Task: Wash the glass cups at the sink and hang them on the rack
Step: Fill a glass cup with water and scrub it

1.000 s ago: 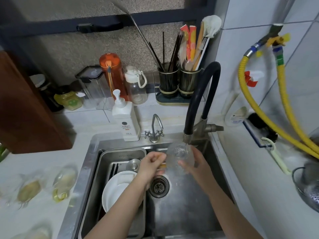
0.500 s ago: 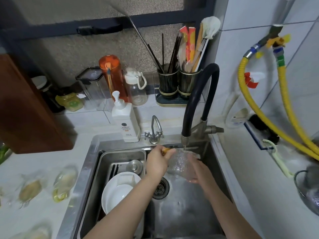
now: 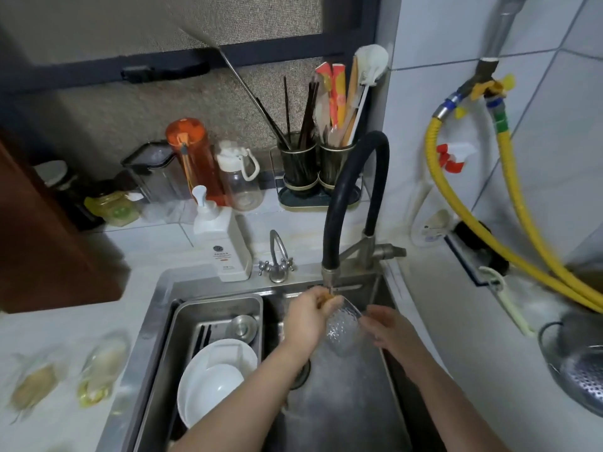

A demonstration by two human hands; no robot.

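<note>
A clear textured glass cup (image 3: 341, 327) is tilted under the black faucet (image 3: 346, 203), its mouth toward the spout where water runs. My left hand (image 3: 305, 318) grips the cup's rim side, with something small and orange-brown between its fingers. My right hand (image 3: 390, 327) holds the cup's other side from the right. Both hands are over the steel sink (image 3: 342, 402), above the drain. No rack shows in this view.
A steel tray (image 3: 182, 324) in the sink's left part holds white bowls (image 3: 215, 380) and a small metal lid. A soap dispenser (image 3: 222, 243) and small tap (image 3: 277, 259) stand behind. Yellow hoses (image 3: 509, 230) and a metal colander (image 3: 577, 370) lie right.
The cup has tipped from upright under the stream to tilted, mouth toward the spout. My left hand rose to the rim; my right hand shifted to the cup's right side.
</note>
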